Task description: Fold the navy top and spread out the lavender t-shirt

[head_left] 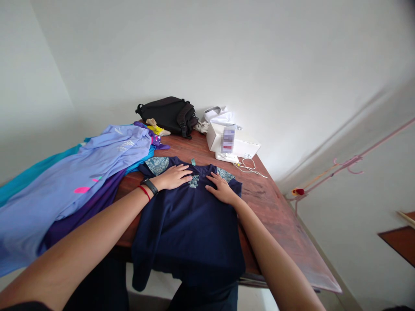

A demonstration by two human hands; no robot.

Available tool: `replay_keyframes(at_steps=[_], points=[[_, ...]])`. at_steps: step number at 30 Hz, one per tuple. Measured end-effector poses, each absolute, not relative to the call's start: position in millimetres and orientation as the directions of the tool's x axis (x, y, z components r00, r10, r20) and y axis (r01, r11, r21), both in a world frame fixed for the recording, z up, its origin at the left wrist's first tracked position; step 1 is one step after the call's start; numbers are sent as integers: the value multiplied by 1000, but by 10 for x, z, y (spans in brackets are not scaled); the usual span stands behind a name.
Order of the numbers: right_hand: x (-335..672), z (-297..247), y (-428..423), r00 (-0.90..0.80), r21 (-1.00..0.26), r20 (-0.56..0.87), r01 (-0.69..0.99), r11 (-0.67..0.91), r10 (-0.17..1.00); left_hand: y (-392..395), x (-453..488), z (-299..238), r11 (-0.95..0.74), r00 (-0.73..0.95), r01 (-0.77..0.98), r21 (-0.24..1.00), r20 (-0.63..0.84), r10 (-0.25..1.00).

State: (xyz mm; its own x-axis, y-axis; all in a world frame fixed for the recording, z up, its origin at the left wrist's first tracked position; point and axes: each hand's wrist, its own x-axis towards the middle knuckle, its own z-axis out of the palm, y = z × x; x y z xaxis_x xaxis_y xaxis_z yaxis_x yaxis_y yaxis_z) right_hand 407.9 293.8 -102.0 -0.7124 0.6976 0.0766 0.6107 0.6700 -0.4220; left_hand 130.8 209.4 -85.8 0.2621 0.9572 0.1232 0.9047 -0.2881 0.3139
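Note:
A dark navy T-shirt [194, 224] with patterned teal shoulder panels lies spread on the wooden table [269, 207], its collar toward the wall. The lower part hangs over the table's near edge. Flat on the upper left chest of the shirt rests my left hand [175, 176], fingers stretched toward the neckline. My right hand [221, 188] lies on the upper right chest, fingers spread. Between the two hands shows a small teal patterned patch [193, 181]. Neither hand grips the cloth.
Left of the shirt, a lavender garment [97, 160] drapes over purple and turquoise cloth. Against the wall sit a black bag [168, 113], a white box [241, 142] and a white cable [251, 167]. A pink rail with hooks [348, 162] stands at the right wall.

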Motion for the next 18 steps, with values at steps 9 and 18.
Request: replay_keyframes(at_steps=[9,18], points=[[4075,-1004,2928,-718,-404,71,614,678,693,2078,1313,-840,-271,254,919,287,94,963],[4064,-959,2881,-713,-398,99,611,684,695,2049,1337,-795,-267,253,920,288,84,964]])
